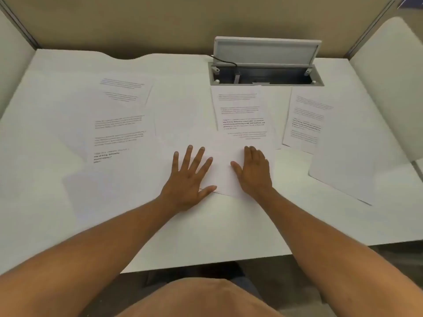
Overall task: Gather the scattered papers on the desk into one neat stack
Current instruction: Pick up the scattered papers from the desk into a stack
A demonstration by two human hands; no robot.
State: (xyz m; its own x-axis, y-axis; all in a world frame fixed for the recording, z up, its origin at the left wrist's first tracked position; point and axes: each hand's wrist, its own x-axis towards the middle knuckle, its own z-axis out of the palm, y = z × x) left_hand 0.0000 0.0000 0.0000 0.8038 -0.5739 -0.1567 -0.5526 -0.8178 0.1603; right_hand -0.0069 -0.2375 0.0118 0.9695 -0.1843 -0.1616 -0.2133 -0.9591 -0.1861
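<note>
Far left of the fingers, printed white paper sheets (119,124) lying scattered on the white desk (45,202). Left hand (188,179) flat, fingers splayed, gripping nothing, pressed on a blank white sheet (220,161). Right hand (255,170) flat beside it, fingers together, same sheet. Beyond the fingertips, another printed page (242,110); further right, a tilted printed page (305,120).

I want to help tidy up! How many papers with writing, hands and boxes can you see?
White paper sheets showing printed text: 5
Bare hands: 2
Grey open cable box: 1
Total: 8
</note>
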